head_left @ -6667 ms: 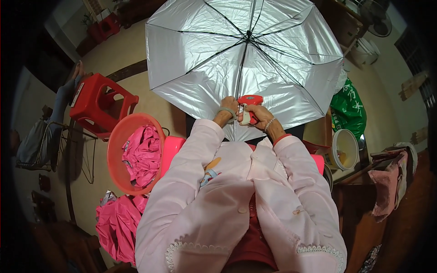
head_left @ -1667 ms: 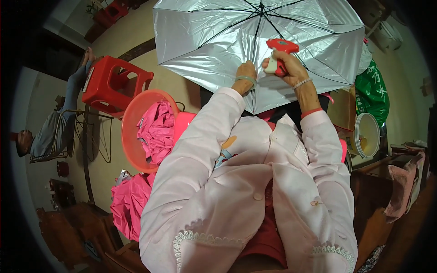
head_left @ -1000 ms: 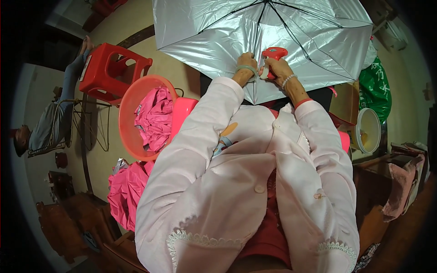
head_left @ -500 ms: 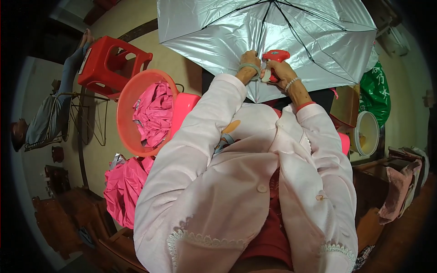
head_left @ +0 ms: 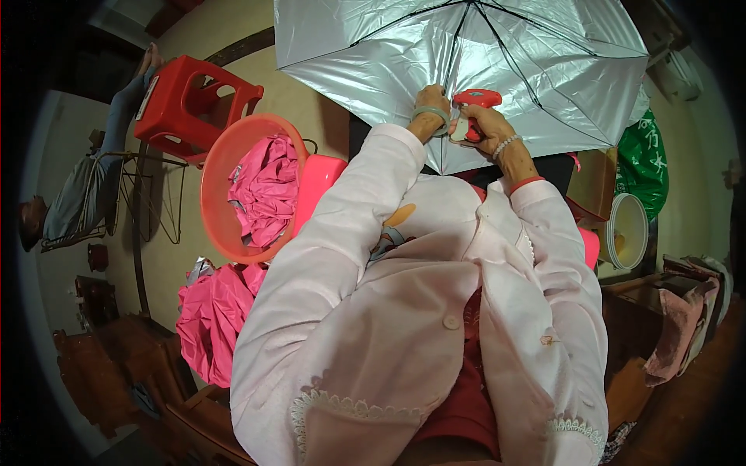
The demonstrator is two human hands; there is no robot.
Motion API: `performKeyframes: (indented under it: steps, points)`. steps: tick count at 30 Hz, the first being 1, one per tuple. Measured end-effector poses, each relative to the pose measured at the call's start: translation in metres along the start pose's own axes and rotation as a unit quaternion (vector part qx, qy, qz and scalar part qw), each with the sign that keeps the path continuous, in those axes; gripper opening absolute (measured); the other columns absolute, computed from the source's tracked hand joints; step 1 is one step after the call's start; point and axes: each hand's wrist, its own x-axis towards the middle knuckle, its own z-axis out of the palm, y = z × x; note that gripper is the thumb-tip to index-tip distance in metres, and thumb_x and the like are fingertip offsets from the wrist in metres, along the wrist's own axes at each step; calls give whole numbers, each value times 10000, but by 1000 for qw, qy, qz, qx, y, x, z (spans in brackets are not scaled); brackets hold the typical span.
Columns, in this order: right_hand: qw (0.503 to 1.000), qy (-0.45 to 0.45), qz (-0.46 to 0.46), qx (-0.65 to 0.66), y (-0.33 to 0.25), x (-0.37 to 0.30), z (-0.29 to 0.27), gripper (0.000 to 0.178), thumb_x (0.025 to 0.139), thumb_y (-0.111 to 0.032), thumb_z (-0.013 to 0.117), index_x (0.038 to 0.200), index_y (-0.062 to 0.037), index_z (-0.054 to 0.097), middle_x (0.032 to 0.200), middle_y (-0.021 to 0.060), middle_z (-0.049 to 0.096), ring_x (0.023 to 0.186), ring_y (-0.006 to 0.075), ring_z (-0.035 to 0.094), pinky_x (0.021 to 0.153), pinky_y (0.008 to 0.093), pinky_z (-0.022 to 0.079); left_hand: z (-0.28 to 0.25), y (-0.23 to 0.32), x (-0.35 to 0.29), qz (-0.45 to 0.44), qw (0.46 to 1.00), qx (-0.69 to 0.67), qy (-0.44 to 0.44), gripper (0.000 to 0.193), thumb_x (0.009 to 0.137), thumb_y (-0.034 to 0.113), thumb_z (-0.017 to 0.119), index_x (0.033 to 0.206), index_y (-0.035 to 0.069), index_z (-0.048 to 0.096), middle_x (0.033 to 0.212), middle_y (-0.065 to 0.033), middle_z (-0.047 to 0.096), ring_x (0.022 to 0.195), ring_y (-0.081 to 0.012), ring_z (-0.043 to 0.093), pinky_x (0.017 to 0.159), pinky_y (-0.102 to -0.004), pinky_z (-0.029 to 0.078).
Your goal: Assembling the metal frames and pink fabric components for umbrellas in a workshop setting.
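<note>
A silver-lined umbrella (head_left: 536, 85) with thin black ribs lies spread open in front of me, its inside facing up. My left hand (head_left: 432, 99) is closed on a fold of its fabric along a rib near the front edge; the fingertips are hidden. Just to the right, my right hand (head_left: 489, 128) grips a red pistol-shaped hand tool (head_left: 477, 99) with a pale part on its near left side. The tool sits over the fabric, close beside my left hand. Whether it touches the cloth cannot be made out.
On the left stand an orange-red basin (head_left: 211, 190) of pink folded fabric (head_left: 264, 186) and a red plastic stool (head_left: 177, 105). More pink fabric (head_left: 214, 322) is heaped nearer. To the right are a white bucket (head_left: 628, 229) and green bag (head_left: 643, 167). A person (head_left: 78, 194) sits far left.
My right hand and the red tool have shifted slightly right, away from my left hand. The left hand keeps its hold on the umbrella fabric. The whole view has moved a little.
</note>
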Motion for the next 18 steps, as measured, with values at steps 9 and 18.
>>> performKeyframes:
  steps: [9, 18]
  points:
    - [999, -19, 20, 37, 0, -8, -1, 261, 810, -125, 527, 1031, 1, 470, 814, 167, 598, 716, 282, 618, 708, 458, 526, 8, -11, 9, -67, 995, -71, -23, 165, 739, 96, 542, 842, 7, 635, 889, -195, 618, 886, -306, 597, 780, -380, 470]
    - [994, -73, 31, 75, 0, -5, -15, 264, 794, -162, 584, 1002, -25, 498, 815, 161, 614, 736, 272, 621, 757, 489, 508, 5, -12, 18, 110, 912, 342, -200, 259, 758, 290, 602, 933, 109, 661, 947, -51, 644, 908, -210, 610, 764, -325, 492]
